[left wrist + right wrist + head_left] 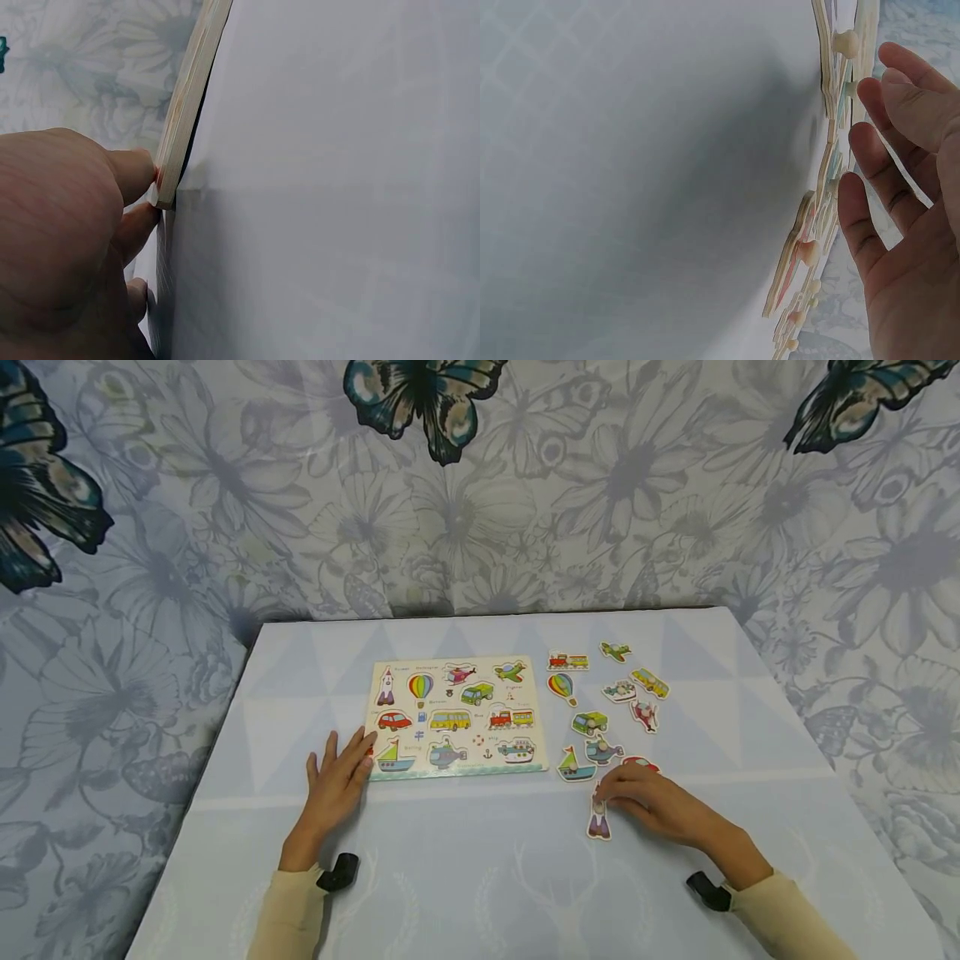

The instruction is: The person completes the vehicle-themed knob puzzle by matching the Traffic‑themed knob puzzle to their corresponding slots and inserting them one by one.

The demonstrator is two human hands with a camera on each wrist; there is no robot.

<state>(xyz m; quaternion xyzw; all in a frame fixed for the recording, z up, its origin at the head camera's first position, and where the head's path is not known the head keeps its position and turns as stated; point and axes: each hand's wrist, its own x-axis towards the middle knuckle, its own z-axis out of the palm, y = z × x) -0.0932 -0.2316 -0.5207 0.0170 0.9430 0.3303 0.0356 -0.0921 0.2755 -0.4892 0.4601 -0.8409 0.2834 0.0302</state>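
Note:
A flat puzzle board (457, 772) printed with vehicles lies left of the table's middle. My left hand (335, 789) touches its left edge with fingers mostly extended; the left wrist view shows fingertips against the board's wooden side (180, 120). My right hand (656, 802) hovers over a rocket puzzle piece (598, 827), which lies flat at the front of the loose pieces. In the right wrist view its fingers are loosely bent, and the round knob (846, 44) beside them is free. Partly hidden behind that hand is a red car piece (641, 763). A sailboat piece (575, 766) and a submarine piece (602, 749) lie near.
Further back are loose pieces: a green truck (589, 722), a balloon (562, 687), a train (567, 662), an airplane (615, 652), a bus (650, 682), a ship (620, 691) and a helicopter (645, 716). A patterned cloth (480, 543) hangs behind the table (465, 868).

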